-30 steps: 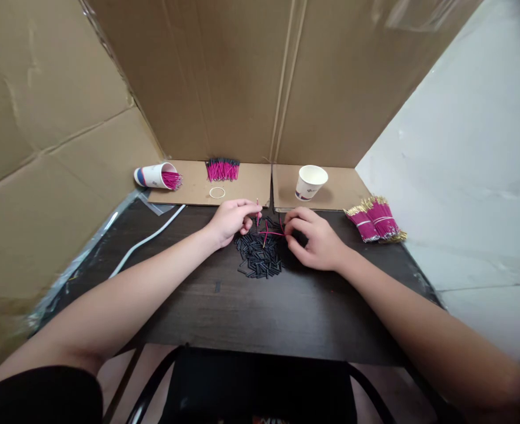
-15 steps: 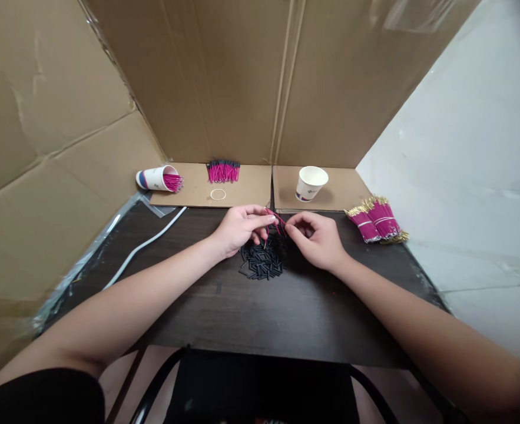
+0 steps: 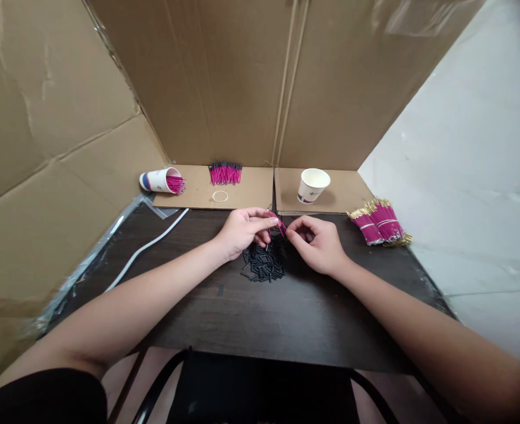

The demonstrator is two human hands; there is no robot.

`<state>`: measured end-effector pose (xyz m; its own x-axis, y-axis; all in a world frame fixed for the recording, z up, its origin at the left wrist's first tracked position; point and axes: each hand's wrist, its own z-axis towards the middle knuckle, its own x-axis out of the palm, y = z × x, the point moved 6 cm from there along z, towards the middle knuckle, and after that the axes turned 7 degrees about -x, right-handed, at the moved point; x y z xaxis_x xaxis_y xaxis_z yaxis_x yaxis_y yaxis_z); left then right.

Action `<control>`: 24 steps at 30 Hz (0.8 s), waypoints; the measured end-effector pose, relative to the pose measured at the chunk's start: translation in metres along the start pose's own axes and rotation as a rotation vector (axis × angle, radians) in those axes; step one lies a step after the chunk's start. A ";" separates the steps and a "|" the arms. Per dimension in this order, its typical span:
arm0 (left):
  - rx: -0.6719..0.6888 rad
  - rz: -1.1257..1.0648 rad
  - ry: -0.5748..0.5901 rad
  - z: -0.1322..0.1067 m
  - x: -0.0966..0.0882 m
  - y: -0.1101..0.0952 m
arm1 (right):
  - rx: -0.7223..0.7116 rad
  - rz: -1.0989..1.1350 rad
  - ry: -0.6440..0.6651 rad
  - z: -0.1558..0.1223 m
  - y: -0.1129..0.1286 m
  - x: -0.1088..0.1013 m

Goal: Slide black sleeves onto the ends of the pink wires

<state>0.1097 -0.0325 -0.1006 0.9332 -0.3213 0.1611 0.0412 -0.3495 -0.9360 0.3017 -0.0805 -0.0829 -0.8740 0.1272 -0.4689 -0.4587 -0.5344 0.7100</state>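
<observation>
My left hand (image 3: 241,232) and my right hand (image 3: 317,242) meet fingertip to fingertip above a heap of small black tubes (image 3: 263,264) on the dark table (image 3: 260,318). Both hands pinch a few thin pink wires (image 3: 277,222) held between them. The fingers of each hand are closed round the wires.
Two banded bundles of pink wires with gold tips (image 3: 380,221) lie at the right edge. On the cardboard at the back stand an upright paper cup (image 3: 313,185), a tipped cup holding pink wires (image 3: 161,180), a loose row of pink wires (image 3: 225,173) and a rubber band (image 3: 219,196). A white cable (image 3: 147,247) runs along the left.
Both hands lifted off the black tubes and came together. The pink wires that lay on the heap are now pinched between the two hands.
</observation>
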 end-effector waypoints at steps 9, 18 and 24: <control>0.008 0.015 0.005 0.001 -0.001 0.001 | -0.052 -0.033 0.058 -0.001 0.004 0.002; 0.004 0.000 0.030 -0.003 0.003 -0.002 | -0.091 -0.035 0.067 0.000 0.008 0.002; 0.016 -0.014 0.056 -0.005 0.006 -0.001 | -0.138 -0.043 0.053 -0.001 0.014 0.002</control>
<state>0.1133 -0.0382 -0.0974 0.9109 -0.3656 0.1912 0.0603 -0.3404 -0.9383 0.2937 -0.0890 -0.0744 -0.8424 0.1098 -0.5275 -0.4662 -0.6393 0.6115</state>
